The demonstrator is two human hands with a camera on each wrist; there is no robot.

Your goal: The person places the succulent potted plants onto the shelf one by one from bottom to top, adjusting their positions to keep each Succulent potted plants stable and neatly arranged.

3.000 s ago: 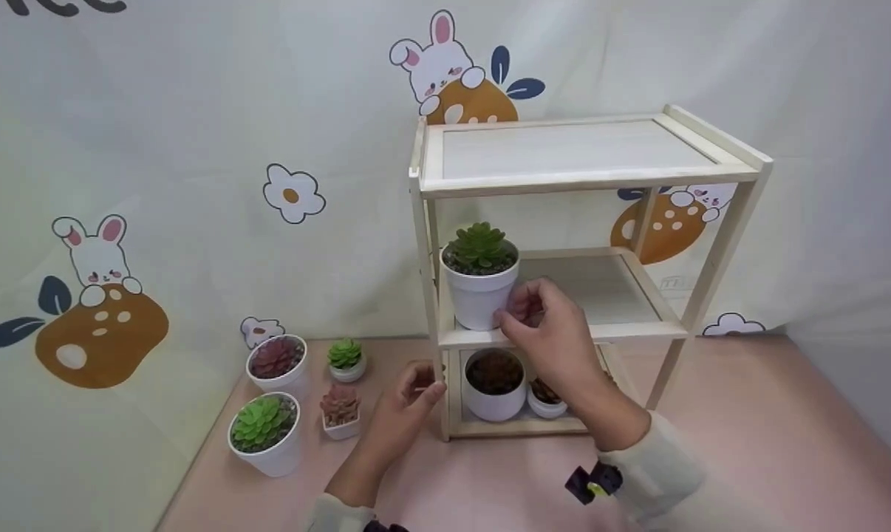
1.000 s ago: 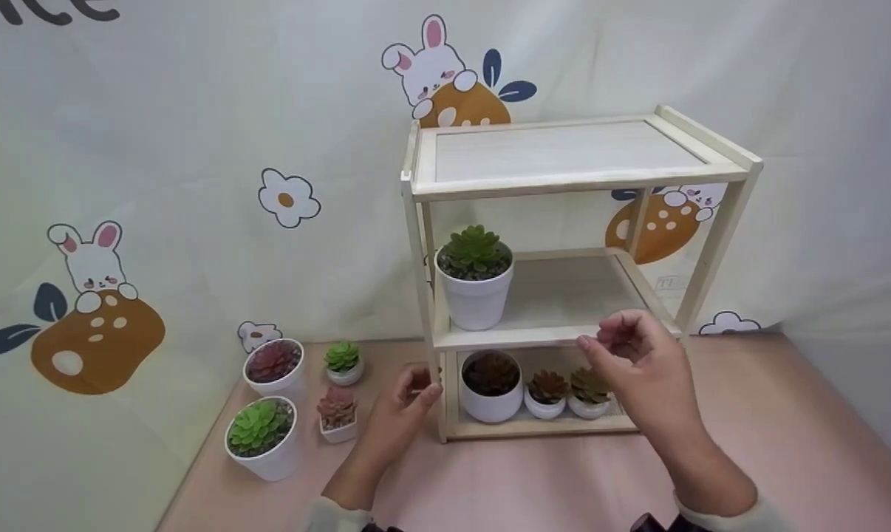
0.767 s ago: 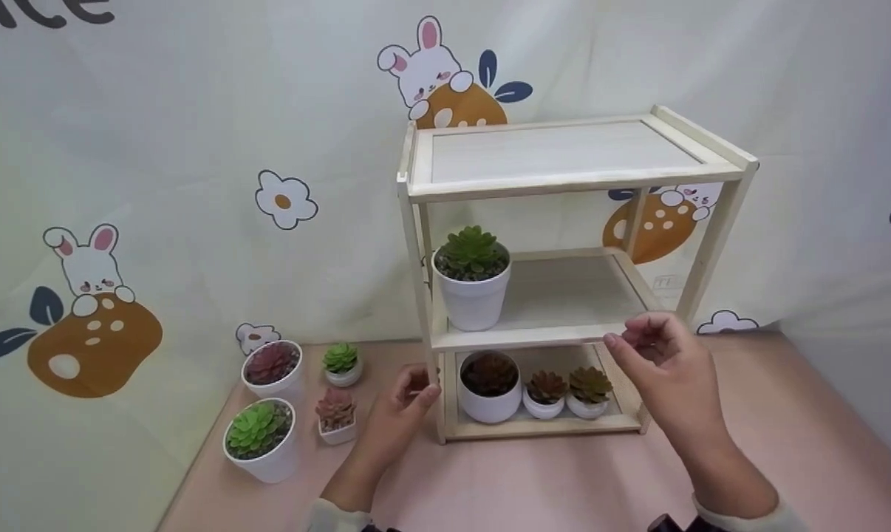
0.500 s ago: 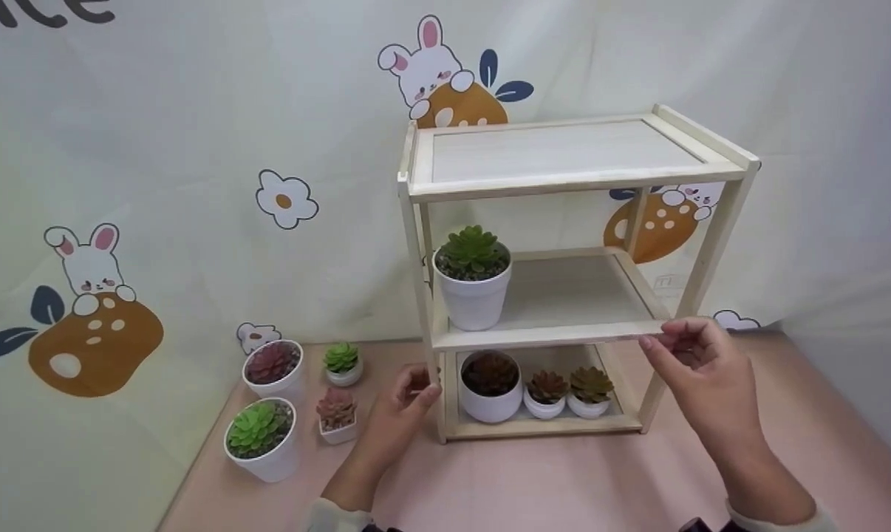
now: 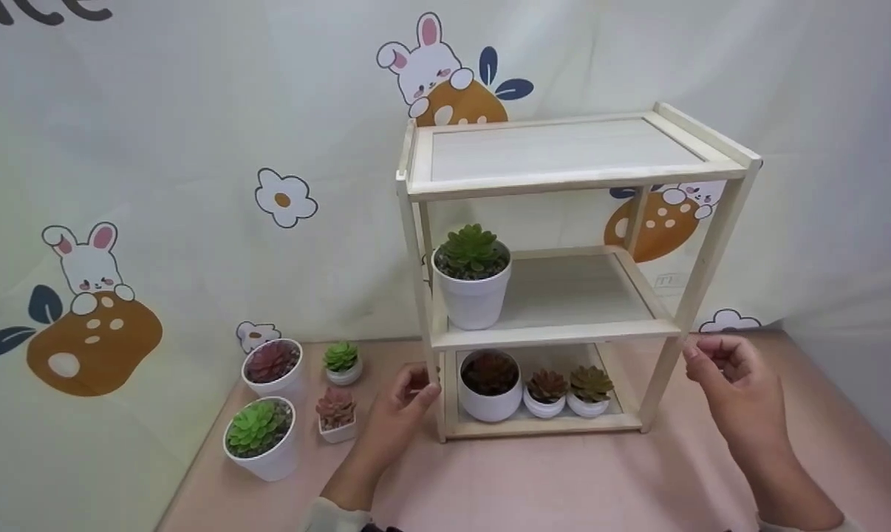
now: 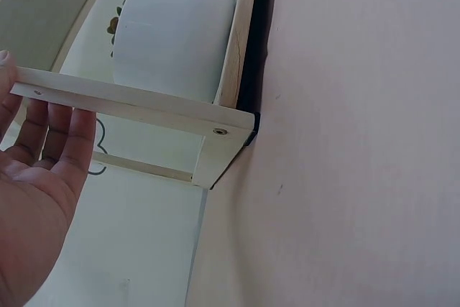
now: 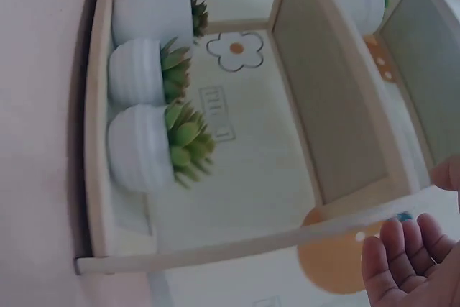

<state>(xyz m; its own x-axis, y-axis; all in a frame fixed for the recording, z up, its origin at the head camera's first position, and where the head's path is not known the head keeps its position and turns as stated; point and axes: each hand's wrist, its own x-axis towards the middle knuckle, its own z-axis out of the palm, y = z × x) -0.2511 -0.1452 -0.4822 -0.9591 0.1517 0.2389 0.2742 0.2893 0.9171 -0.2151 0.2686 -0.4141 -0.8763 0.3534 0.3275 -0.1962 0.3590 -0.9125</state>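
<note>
A three-tier wooden shelf (image 5: 556, 336) stands on the table. My left hand (image 5: 401, 410) holds its front left post, the thumb in front and the fingers behind, as the left wrist view shows. Beside the front right post, my right hand (image 5: 741, 384) has loosely bent fingers, with the thumb tip right at the post's edge in the right wrist view. On the middle tier sits a green succulent in a white pot (image 5: 473, 295), at the left end. The bottom tier bears a wide white pot (image 5: 491, 403) with a dark succulent and two small potted succulents (image 5: 545, 403).
Left of the shelf stand a reddish succulent pot (image 5: 274, 369), a bright green succulent pot (image 5: 264, 443), a tiny green succulent (image 5: 343, 366) and a pink succulent in a square pot (image 5: 338, 421). A printed bunny curtain (image 5: 194, 148) hangs behind.
My right hand has let go of the green succulent's pot on the middle tier and moved right, past the shelf's front, to the right post. My left hand stays at the left post.
</note>
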